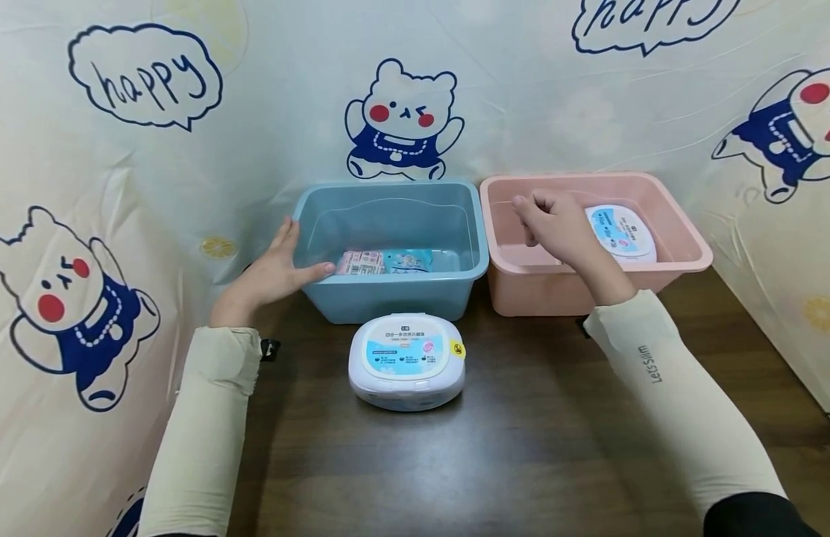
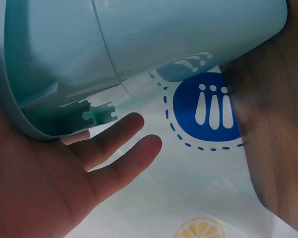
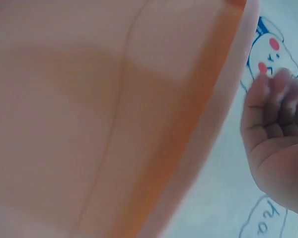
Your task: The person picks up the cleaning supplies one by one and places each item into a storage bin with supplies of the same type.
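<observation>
My left hand rests at the left end of a blue plastic bin, its thumb over the front rim and its fingers along the outside. In the left wrist view, the bin's rim lies against the palm. Inside this bin are a pink packet and a blue packet. Over a pink plastic bin hovers my right hand, fingers loosely bent with nothing visible in them. A white lidded box with a blue label sits in the pink bin, partly hidden by the right wrist.
A second white lidded box, with a yellow round sticker at its edge, stands on the dark wooden table before the blue bin. The two bins stand side by side against a printed cloth, which also hangs at both sides.
</observation>
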`<state>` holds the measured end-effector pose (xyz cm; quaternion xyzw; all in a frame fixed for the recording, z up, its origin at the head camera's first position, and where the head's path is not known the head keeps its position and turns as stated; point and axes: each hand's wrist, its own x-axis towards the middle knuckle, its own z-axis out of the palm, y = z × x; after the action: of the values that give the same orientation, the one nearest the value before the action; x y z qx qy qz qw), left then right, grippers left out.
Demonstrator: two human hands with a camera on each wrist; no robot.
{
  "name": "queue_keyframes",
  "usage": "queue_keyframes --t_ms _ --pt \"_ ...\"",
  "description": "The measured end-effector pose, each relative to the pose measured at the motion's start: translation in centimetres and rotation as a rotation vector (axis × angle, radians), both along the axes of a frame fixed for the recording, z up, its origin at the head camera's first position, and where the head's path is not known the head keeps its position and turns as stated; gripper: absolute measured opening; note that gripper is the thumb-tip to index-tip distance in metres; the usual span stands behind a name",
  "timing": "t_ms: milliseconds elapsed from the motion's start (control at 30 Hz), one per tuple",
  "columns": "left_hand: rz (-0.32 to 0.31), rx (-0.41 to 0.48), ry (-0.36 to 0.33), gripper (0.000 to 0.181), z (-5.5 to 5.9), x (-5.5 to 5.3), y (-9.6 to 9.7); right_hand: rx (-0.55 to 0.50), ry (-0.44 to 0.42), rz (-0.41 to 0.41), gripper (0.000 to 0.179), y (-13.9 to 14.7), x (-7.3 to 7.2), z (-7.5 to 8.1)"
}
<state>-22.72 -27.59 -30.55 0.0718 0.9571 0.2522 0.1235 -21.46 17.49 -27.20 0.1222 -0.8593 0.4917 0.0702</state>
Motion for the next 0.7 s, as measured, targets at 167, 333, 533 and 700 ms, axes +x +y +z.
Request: queue_keyframes --t_ms 167,333,533,700 --pt "-0.004 0.002 -0.003 0.120 -0.1 -0.1 0.1 0.184 0.050 -0.018 0.039 3.3 0.4 0.1" --pt "-0.002 0.004 -0.003 0.120 0.1 -0.1 0.0 0.373 0.104 -0.048 0.029 7.7 0.4 0.0" --pt "-0.013 -0.001 -0.001 0.121 0.2 -0.1 0.0 0.447 0.005 -0.085 0.037 12.8 0.4 -0.5" --pt "-0.008 0.001 0.006 0.121 -0.1 -0.1 0.1 0.489 -0.100 -0.145 0.054 15.7 0.6 -1.2"
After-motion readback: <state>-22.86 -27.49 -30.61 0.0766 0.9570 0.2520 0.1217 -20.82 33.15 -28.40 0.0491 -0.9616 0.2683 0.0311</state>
